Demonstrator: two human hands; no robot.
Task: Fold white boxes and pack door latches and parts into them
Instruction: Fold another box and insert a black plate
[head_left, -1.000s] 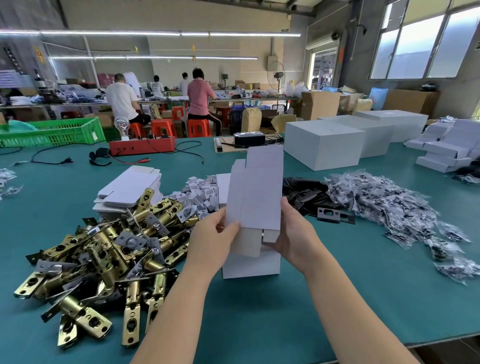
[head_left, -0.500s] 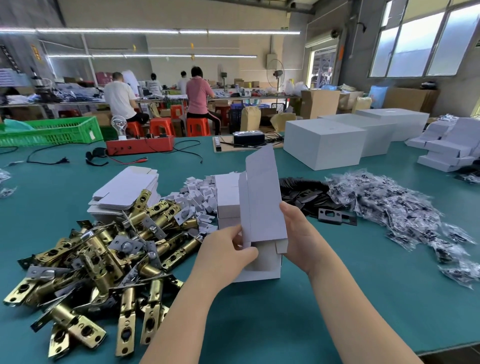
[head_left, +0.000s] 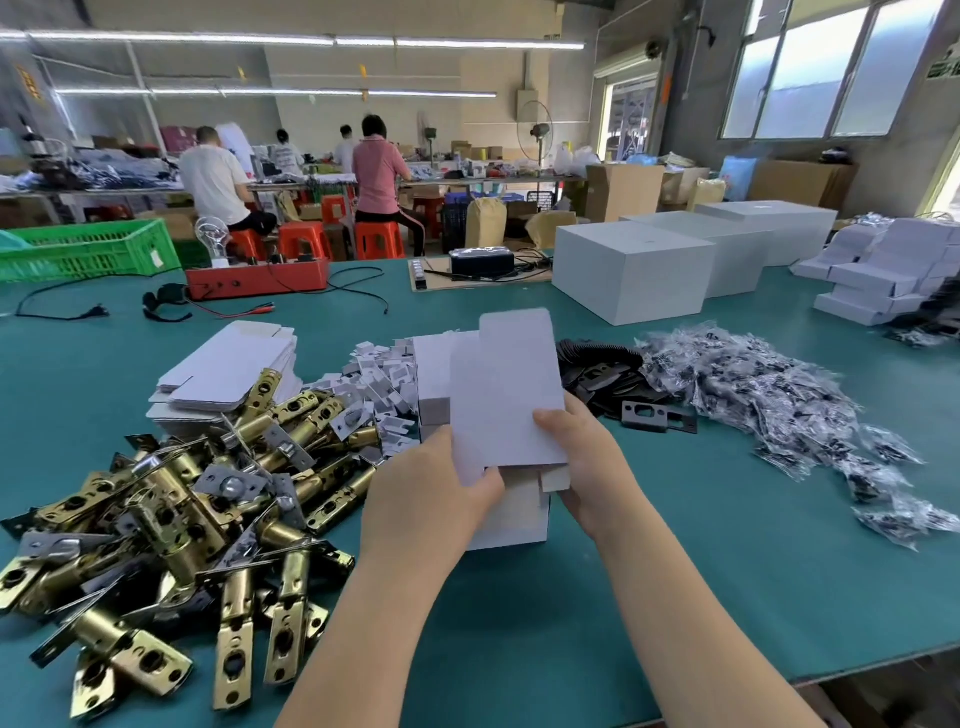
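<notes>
A white box blank (head_left: 506, 395) stands upright over the green table, partly opened, with small flaps at its lower end. My left hand (head_left: 431, 499) grips its lower left edge and my right hand (head_left: 587, 462) grips its lower right edge. Behind the hands lies a small closed white box (head_left: 511, 525). A heap of brass door latches (head_left: 171, 514) fills the table to the left. Flat white box blanks (head_left: 228, 371) are stacked behind the heap.
Small white card pieces (head_left: 384, 374) lie behind the latches. Black strike plates (head_left: 623, 384) and bagged parts (head_left: 779, 410) spread to the right. Large white boxes (head_left: 631, 270), folded small boxes (head_left: 883, 275), a red device (head_left: 257, 278) and a green crate (head_left: 88, 252) stand at the back.
The box blank has turned in my hands from edge-on to broad face toward me. Both hands keep their hold on its lower end.
</notes>
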